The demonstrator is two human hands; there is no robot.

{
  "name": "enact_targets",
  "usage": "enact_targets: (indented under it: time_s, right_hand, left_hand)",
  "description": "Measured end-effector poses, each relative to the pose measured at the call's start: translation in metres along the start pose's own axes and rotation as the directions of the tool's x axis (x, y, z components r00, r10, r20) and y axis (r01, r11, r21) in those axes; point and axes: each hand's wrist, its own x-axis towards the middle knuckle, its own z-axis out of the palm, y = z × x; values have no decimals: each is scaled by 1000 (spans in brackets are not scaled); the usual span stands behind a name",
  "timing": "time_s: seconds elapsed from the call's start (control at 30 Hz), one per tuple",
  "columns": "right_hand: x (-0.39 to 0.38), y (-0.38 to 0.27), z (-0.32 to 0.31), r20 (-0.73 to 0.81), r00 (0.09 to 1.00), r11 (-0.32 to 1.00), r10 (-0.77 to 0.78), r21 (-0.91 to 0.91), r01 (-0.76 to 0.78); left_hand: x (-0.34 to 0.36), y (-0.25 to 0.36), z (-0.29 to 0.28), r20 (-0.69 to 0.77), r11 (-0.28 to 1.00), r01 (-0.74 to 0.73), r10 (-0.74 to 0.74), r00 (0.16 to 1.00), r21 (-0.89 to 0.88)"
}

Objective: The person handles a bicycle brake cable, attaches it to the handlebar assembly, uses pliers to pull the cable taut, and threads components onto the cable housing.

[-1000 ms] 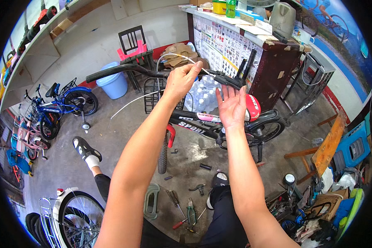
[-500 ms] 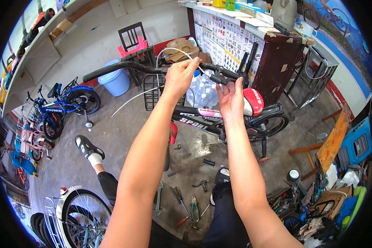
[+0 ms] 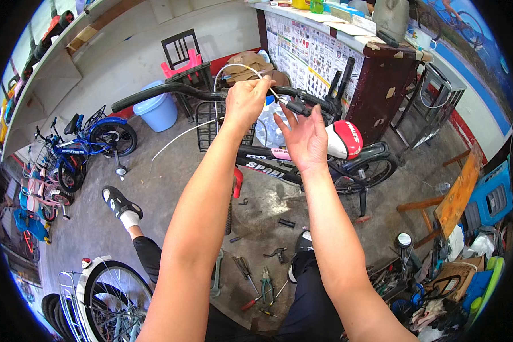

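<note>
A black children's bike [image 3: 262, 165] stands sideways before me, with a curved black handlebar [image 3: 151, 98], a wire basket [image 3: 206, 134] and a red-and-white saddle [image 3: 342, 139]. My left hand [image 3: 245, 102] is closed on a thin cable [image 3: 232, 65] that loops above the handlebar, pinching it between thumb and fingers. The cable runs to a black brake-lever fitting [image 3: 296, 108] at the bar's right end. My right hand [image 3: 305, 139] is just below that fitting, palm up, fingers spread, its fingertips close to it; whether they touch is unclear.
Small bikes [image 3: 85, 148] line the left. A blue bucket [image 3: 157, 111] and counter [image 3: 367, 97] stand behind. Pliers [image 3: 266, 285], screwdrivers and loose parts lie by my feet. A white bike wheel [image 3: 117, 296] is lower left; a wooden stool [image 3: 453, 196] and clutter fill the right.
My right hand has moved left along the lever fitting, its fingers now more spread. My left hand has shifted slightly up and left, still pinching the cable.
</note>
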Motion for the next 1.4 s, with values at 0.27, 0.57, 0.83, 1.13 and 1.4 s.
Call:
enact_targets:
  time_s: [0.27, 0.57, 0.83, 1.13, 1.4]
  right_hand:
    - [13, -6, -4, -133, 986, 995, -97, -12, 97]
    - [19, -7, -16, -185, 971, 988, -152, -49, 145]
    - [15, -4, -20, -110, 980, 984, -166, -82, 158]
    - [40, 2, -32, -275, 938, 978, -211, -64, 201]
    - [41, 3, -24, -321, 927, 981, -195, -53, 188]
  left_hand:
    - [1, 4, 4, -72, 998, -14, 18, 997, 68]
    - [13, -3, 7, -103, 996, 41, -49, 993, -79]
    - [13, -4, 4, -95, 993, 44, -55, 994, -114]
    - [15, -2, 6, -93, 990, 41, -54, 994, -133]
    - [20, -9, 4, -68, 976, 63, -79, 995, -210]
